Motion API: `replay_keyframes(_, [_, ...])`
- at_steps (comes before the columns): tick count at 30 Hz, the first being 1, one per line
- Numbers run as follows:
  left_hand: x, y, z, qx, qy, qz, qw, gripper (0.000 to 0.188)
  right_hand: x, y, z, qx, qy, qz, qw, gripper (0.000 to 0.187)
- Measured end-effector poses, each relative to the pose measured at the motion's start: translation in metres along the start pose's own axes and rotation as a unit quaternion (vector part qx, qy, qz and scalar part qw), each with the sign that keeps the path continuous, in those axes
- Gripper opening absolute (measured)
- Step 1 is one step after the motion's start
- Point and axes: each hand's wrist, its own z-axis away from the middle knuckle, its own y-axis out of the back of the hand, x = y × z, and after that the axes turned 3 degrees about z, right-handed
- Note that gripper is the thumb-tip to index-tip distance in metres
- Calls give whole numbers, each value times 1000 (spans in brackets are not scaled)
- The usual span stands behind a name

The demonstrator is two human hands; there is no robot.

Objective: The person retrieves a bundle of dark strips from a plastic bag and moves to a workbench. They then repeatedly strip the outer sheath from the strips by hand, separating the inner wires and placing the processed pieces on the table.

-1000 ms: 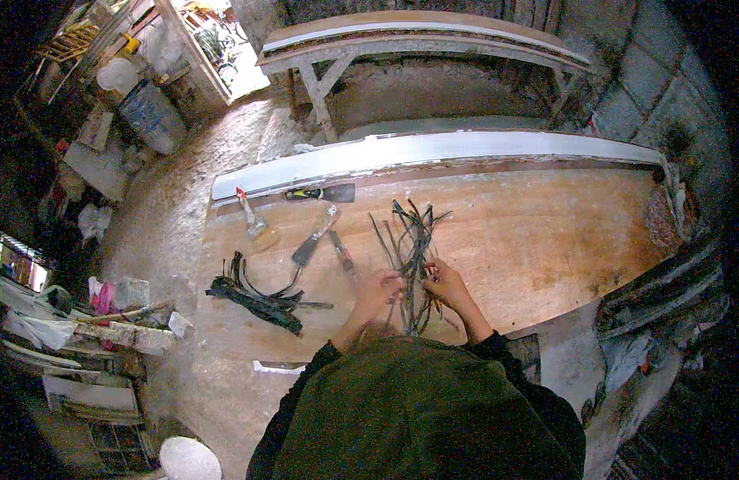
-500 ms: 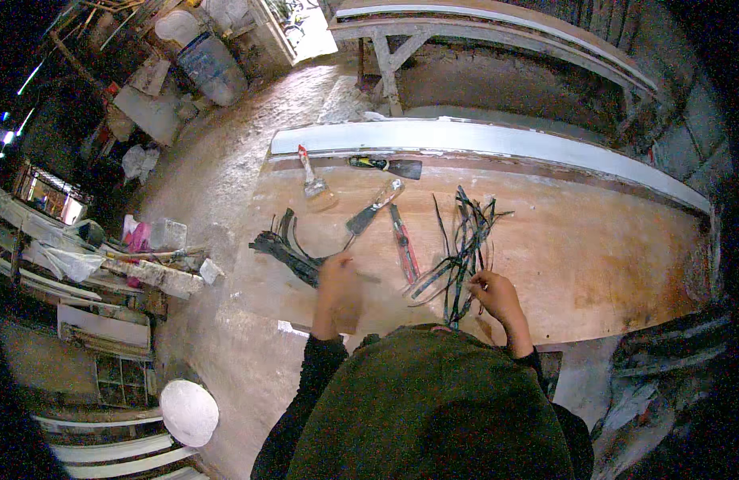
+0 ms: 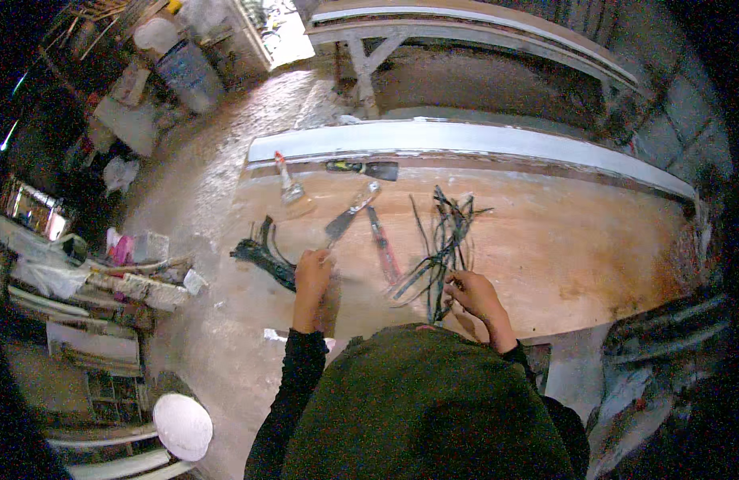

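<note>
A loose tangle of thin black strips (image 3: 449, 232) lies on the wooden tabletop. My right hand (image 3: 477, 298) is at its near end, thumb and fingers pinched on a strip. My left hand (image 3: 311, 284) is closed beside a thicker bundle of black strips (image 3: 265, 258); what its fingers hold is too small to make out. Between the hands lies a red and black utility knife (image 3: 383, 244). Farther off, a putty knife (image 3: 353, 211) points its blade toward my left hand. Behind it are a yellow-and-black-handled putty knife (image 3: 363, 170) and a paintbrush (image 3: 290, 188).
A long white board (image 3: 465, 142) lies along the table's far edge. Another bench (image 3: 465, 40) with a white strip on it stands beyond. To the left are cluttered planks (image 3: 145, 288), a blue drum (image 3: 191, 76) and a round white lid or bucket top (image 3: 183, 427).
My left hand has drawn slightly toward me and away from the tangle. My right hand keeps its pinch at the strips. The whole view has shifted slightly.
</note>
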Motion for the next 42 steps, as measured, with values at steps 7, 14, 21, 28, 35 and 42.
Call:
replay_keyframes(7, [60, -19, 34, -86, -122, 171, 974, 22, 35, -8, -8, 145, -105, -9, 984, 29])
replay_keyframes(14, [67, -51, 71, -246, -146, 170, 943, 26, 8, -5, -5, 71, -171, 4, 983, 28])
replay_keyframes(21, [108, -32, 86, -307, -229, 168, 908, 32, 21, -28, 9, 111, -130, -88, 981, 24])
replay_keyframes(28, [154, -46, 76, -181, -481, 31, 857, 53, -42, -9, 61, 143, -61, -28, 987, 21])
replay_keyframes(35, [186, -9, 86, -382, -602, 5, 701, 56, -62, -35, 74, 223, 93, 154, 958, 18])
replay_keyframes(42, [204, -30, 89, -377, -629, -63, 677, 35, -60, -37, 51, 107, 39, 249, 962, 17])
